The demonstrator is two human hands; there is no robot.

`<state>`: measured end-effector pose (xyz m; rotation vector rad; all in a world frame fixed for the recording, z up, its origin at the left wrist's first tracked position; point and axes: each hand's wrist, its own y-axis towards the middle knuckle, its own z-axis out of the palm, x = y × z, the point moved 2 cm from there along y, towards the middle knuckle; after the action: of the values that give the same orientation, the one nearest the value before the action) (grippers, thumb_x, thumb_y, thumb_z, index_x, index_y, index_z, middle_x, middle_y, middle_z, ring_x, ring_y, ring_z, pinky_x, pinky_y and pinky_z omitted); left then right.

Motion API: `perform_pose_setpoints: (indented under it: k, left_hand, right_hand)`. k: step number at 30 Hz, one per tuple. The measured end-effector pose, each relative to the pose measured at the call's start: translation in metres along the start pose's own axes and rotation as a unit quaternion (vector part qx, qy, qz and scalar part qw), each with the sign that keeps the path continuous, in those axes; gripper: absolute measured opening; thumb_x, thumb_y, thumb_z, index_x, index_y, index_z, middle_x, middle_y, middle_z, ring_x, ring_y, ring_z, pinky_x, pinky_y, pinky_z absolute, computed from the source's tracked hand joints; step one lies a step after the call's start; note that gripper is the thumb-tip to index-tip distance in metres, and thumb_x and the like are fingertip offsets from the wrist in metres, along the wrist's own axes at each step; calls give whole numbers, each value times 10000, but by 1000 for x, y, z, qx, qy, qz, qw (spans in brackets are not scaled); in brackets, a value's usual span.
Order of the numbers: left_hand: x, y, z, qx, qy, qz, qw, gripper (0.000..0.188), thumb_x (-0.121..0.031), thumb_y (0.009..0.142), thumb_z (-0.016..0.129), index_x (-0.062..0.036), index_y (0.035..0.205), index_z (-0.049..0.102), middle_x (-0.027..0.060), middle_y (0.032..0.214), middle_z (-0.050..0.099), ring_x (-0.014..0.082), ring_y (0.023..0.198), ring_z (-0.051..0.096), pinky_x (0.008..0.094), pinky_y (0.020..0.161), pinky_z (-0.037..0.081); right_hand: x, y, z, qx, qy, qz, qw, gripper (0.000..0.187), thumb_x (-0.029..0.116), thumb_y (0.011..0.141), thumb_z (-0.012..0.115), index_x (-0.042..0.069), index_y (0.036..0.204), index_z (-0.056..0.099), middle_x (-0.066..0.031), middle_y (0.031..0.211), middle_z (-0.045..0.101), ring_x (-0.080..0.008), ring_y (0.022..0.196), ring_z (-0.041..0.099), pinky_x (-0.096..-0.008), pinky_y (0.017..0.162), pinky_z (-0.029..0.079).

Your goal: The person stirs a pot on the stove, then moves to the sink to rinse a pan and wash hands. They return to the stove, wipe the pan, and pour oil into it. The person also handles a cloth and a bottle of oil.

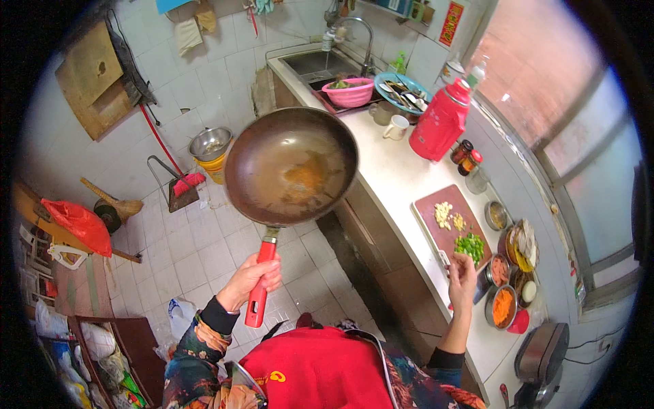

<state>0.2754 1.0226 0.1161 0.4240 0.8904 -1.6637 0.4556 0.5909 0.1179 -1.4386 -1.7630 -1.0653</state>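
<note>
My left hand (253,278) is closed around the red handle of a dark frying pan (262,153). The pan is held in the air above the tiled floor, its inside facing me, with a wet-looking brownish patch in it. My right hand (463,278) is over the counter at the near end of a reddish-brown cutting board (436,213), fingers loosely bent and apart, nothing visible in them. Chopped greens (470,248) lie just beyond its fingertips. Farther up the board are pale chopped pieces (443,214), like garlic, and a small yellowish heap.
Right of the board stand bowls of orange shreds (503,307) and pink slices (499,270). A red thermos jug (439,123), a white mug (396,127) and a pink basin (350,94) are farther back, by the sink (313,65). A dustpan (182,198) is on the floor.
</note>
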Motion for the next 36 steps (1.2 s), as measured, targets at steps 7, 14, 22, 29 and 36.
perform_pose_setpoints:
  k: [7, 14, 22, 29, 36]
  left_hand:
    - [-99, 70, -100, -103, -3, 88, 991, 142, -109, 884, 556, -66, 967, 449, -22, 594, 397, 81, 452, 380, 246, 429, 339]
    - [-197, 165, -160, -153, -4, 108, 982, 123, -111, 875, 550, -49, 929, 459, -35, 570, 370, 76, 435, 360, 245, 428, 336]
    - [-314, 294, -227, -141, 48, 55, 987, 152, -127, 854, 572, -41, 904, 457, -9, 523, 400, 100, 411, 376, 250, 427, 339]
    - [-432, 432, -302, -77, 116, -18, 990, 128, -112, 863, 559, -43, 893, 455, -7, 551, 418, 98, 441, 396, 250, 429, 334]
    - [-515, 543, -333, -48, 207, -110, 971, 107, -113, 875, 543, -55, 909, 459, -7, 575, 440, 89, 468, 416, 243, 432, 338]
  right_hand:
    - [30, 156, 124, 32, -94, -78, 992, 338, 9, 813, 593, 11, 1148, 542, -94, 1040, 591, -146, 768, 549, -266, 659, 480]
    - [71, 353, 276, 77, -49, -137, 986, 612, 74, 826, 620, 85, 1376, 353, -131, 1378, 408, -267, 1229, 444, -360, 912, 454]
    - [124, 592, 514, 136, 36, -138, 980, 778, 191, 803, 651, -85, 1380, 208, -301, 1376, 338, -360, 1285, 357, -364, 1064, 277]
    - [91, 769, 634, -24, -50, -76, 996, 797, 208, 822, 607, -147, 1360, 137, -362, 1412, 191, -435, 1341, 202, -371, 1109, 192]
    - [49, 888, 671, -26, -213, 60, 975, 883, 279, 766, 660, -160, 1335, 148, -383, 1401, 158, -450, 1338, 167, -377, 1116, 171]
